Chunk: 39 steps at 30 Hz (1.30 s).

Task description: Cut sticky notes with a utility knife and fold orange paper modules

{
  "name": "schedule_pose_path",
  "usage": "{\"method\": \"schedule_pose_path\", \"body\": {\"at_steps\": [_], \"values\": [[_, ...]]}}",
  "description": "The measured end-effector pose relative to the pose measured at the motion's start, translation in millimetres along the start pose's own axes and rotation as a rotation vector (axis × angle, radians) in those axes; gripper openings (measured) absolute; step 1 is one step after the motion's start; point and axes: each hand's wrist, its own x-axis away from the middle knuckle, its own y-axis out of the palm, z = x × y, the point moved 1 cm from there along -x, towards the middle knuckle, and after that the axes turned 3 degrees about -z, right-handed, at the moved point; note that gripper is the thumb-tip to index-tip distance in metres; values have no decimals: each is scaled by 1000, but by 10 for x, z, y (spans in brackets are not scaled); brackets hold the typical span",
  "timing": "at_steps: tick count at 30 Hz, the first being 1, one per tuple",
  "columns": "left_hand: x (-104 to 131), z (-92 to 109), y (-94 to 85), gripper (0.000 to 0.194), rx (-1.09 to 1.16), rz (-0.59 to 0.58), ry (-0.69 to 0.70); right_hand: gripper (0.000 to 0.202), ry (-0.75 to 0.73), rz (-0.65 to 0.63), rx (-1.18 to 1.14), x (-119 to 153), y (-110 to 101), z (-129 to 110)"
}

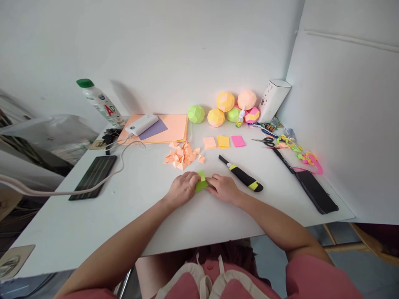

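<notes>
A green paper sheet (201, 186) is lying near the centre of the frame, folding over on itself between the 2 hands. The left hand (183, 189) is curling its fingers and apparently pinching the sheet's left side; the right hand (223, 187) is bringing its fingertips to the right edge, though I cannot tell whether they are pinching or only pressing. The paper is probably going to be handling as very light, thin and flexible, taking creases readily and tearing or crumpling if pulled. Opposite edges are looking like the best hold, with a fingertip flattening the fold.

At upper left, a white bottle (104, 104) is showing the large red letters "AD". The small glue bottle (240, 119) at upper right is bearing a label too small for reading.
</notes>
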Motion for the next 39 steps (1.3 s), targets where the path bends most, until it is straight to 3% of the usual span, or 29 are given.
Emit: {"method": "schedule_pose_path", "body": {"at_steps": [6, 12, 18, 25, 29, 34, 36, 39], "values": [[-11, -15, -51, 10, 22, -33, -122, 32, -10, 9, -14, 20, -15, 14], [-40, -38, -129, 19, 138, -141, -209, 32, -26, 25, -30, 23, -19, 12], [-15, -83, -113, 17, 136, -141, -272, 33, -31, 24, -28, 19, -8, 15], [0, -75, -70, 13, 130, -83, -245, 32, -59, 44, -43, 28, 1, 29], [13, -72, -20, 7, 94, -4, -270, 33, -134, 156, -113, 63, -95, 160], [-13, -52, -39, 16, 62, -90, -188, 32, 156, 345, 39, 133, -368, 504], [-29, -39, -83, 20, 82, -135, -141, 30, 240, 282, 120, 149, -459, 617], [-33, -39, -142, 19, 112, -179, -90, 36, 268, 87, 160, 164, -532, 708]]}}
